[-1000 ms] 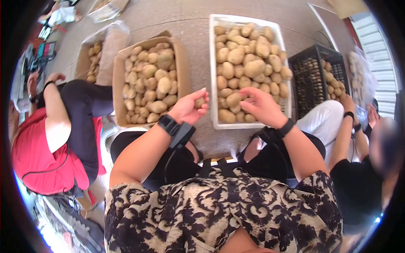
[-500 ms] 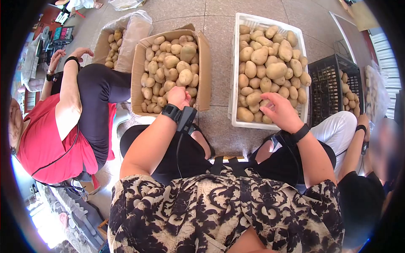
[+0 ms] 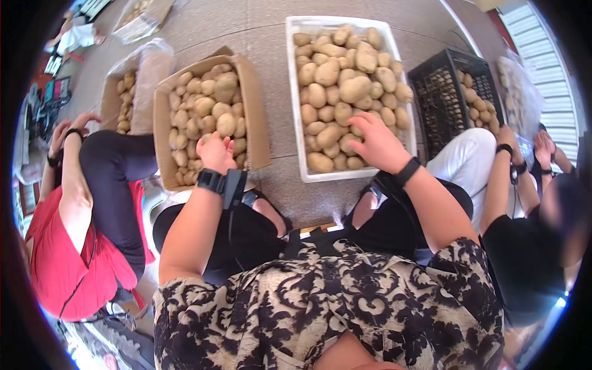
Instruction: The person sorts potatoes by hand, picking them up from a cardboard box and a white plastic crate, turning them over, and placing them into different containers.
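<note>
My left hand (image 3: 216,153) is over the near part of a cardboard box (image 3: 256,117) of potatoes, its fingers curled; whether a potato is under them is hidden. Over the near right part of a white plastic crate (image 3: 296,123) is my right hand (image 3: 377,143), thumb and fingers apart and nothing held. A large potato (image 3: 355,89) lies on the heap in the crate, beyond my right hand. In the box, a pale round potato (image 3: 226,124) lies just beyond my left hand.
At the left sits a person in a red top (image 3: 68,246); another in black (image 3: 524,265) sits at the right. A black crate (image 3: 435,102) of potatoes is right of the white one. Another box (image 3: 111,102) and a bag (image 3: 515,86) stand farther out.
The view has shifted, so the boxes and crates appear farther left. My left hand's fingers look more visible over the box. My right hand stays over the white crate, fingers apart.
</note>
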